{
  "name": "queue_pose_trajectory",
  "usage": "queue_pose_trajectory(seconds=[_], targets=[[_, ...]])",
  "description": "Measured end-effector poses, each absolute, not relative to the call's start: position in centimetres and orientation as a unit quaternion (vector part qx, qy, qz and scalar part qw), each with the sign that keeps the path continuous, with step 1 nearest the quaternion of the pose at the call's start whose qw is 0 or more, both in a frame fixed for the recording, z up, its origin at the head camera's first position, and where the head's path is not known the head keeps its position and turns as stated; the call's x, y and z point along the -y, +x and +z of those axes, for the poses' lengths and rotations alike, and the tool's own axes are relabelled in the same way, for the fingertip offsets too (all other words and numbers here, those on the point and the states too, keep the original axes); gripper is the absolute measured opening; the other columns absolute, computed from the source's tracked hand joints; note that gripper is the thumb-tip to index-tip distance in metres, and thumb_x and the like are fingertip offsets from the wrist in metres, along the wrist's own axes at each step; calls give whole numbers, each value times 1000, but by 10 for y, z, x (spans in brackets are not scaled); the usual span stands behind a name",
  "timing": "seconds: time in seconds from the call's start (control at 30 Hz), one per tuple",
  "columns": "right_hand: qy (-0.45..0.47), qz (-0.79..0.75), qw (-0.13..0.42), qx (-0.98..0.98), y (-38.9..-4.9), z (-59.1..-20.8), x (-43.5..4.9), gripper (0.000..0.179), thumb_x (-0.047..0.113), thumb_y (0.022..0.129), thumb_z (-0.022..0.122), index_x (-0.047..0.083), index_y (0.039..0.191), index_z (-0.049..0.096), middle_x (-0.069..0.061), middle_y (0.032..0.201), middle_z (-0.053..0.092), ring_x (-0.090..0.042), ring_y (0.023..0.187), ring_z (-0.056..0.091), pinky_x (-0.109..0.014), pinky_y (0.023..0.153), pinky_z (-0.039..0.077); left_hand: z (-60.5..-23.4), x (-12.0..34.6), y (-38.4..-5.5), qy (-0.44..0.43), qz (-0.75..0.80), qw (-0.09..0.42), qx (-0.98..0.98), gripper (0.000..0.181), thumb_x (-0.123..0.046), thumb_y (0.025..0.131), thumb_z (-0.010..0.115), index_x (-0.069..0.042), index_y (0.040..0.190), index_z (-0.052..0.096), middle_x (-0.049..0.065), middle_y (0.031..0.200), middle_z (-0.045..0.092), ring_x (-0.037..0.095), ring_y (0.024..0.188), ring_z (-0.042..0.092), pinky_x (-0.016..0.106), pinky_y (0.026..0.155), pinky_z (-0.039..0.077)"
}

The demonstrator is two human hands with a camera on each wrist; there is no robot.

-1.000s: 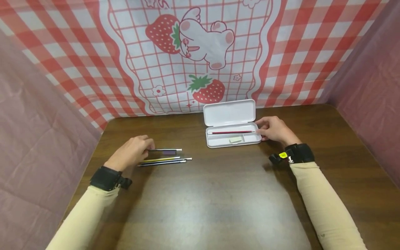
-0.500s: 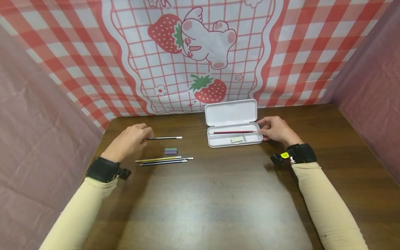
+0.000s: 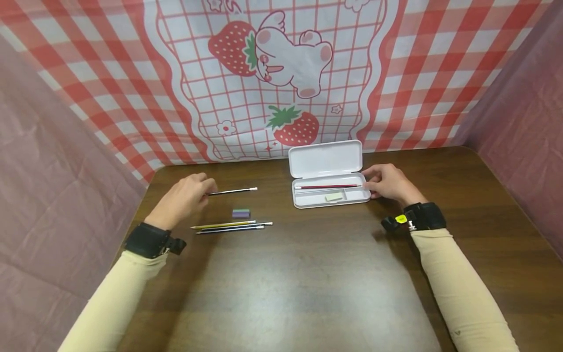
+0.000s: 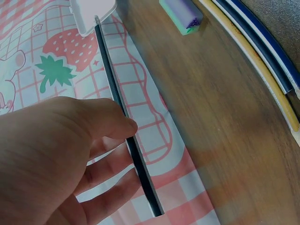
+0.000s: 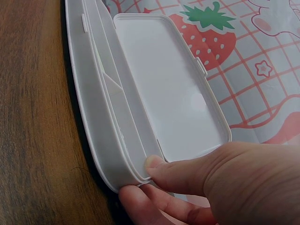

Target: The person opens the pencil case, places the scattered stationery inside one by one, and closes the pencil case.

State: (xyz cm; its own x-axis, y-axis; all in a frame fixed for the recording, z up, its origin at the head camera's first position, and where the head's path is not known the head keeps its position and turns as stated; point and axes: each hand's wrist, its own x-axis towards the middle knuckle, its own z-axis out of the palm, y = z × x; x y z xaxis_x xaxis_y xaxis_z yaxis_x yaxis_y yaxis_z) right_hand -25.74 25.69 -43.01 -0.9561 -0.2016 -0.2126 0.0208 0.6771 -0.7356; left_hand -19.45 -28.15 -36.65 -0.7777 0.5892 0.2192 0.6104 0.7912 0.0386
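Observation:
My left hand (image 3: 182, 200) pinches a dark pencil (image 3: 233, 190) between thumb and fingers, its white eraser end pointing right. In the left wrist view that pencil (image 4: 108, 75) is held off the table. A white pencil case (image 3: 325, 160) stands with its lid up at the back. Inside it lie a red pencil (image 3: 327, 186) and a pale green eraser (image 3: 333, 196). The right hand (image 3: 389, 185) grips the case's right end; in the right wrist view its thumb (image 5: 176, 176) presses the inner side of the rim while fingers sit outside.
A purple and green eraser (image 3: 241, 213) lies on the wooden table (image 3: 281, 283), right of my left hand. Just in front of it are a yellow pencil (image 3: 224, 225) and dark blue pencils (image 3: 230, 229), side by side. A checked cloth (image 3: 413, 98) hangs behind the table.
My left hand has taken the dark pencil from beside the purple and green eraser, moving it toward the back. Its eraser end has since tilted up slightly. The right hand keeps its grip.

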Motion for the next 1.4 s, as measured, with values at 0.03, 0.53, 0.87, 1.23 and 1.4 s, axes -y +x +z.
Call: queue_pose_trajectory(seconds=[0.03, 0.53, 0.87, 1.23, 1.4], targets=[[-50, -399, 140, -905, -257, -430, -257, 49, 9, 107, 75, -10, 150, 62, -30, 115, 74, -12, 77, 70, -20, 66, 63, -367, 281, -194, -317, -55, 101, 941, 22, 14, 87, 75, -1, 104, 76, 16, 97, 73, 36, 92, 75, 50, 78, 65], [-48, -399, 141, -905, -256, -430, -257, 48, 9, 107, 75, -8, 150, 62, -29, 115, 73, -14, 79, 70, -20, 67, 63, -376, 281, -193, -289, -52, 113, 949, 19, 10, 88, 78, -2, 102, 73, 16, 96, 70, 38, 93, 73, 54, 78, 63], [-49, -402, 141, -903, -254, -428, -257, 47, 9, 108, 73, -8, 150, 63, -28, 115, 73, -16, 81, 70, -21, 69, 64, -384, 270, -195, -286, -47, 97, 952, 22, 7, 89, 83, -2, 107, 75, 16, 100, 72, 39, 97, 74, 53, 80, 64], [-47, -398, 144, -905, -254, -426, -256, 47, 10, 108, 73, -7, 151, 63, -26, 113, 73, -17, 80, 69, -21, 69, 63, -396, 256, -201, -300, -45, 123, 945, 22, 9, 87, 82, -1, 106, 73, 17, 99, 71, 39, 93, 72, 53, 76, 64], [-45, -402, 144, -903, -254, -426, -256, 47, 9, 107, 74, -7, 150, 63, -26, 113, 72, -17, 81, 69, -21, 69, 63, -400, 247, -206, -307, -41, 127, 942, 23, 7, 87, 84, 0, 106, 74, 17, 99, 71, 40, 95, 72, 53, 78, 65]])
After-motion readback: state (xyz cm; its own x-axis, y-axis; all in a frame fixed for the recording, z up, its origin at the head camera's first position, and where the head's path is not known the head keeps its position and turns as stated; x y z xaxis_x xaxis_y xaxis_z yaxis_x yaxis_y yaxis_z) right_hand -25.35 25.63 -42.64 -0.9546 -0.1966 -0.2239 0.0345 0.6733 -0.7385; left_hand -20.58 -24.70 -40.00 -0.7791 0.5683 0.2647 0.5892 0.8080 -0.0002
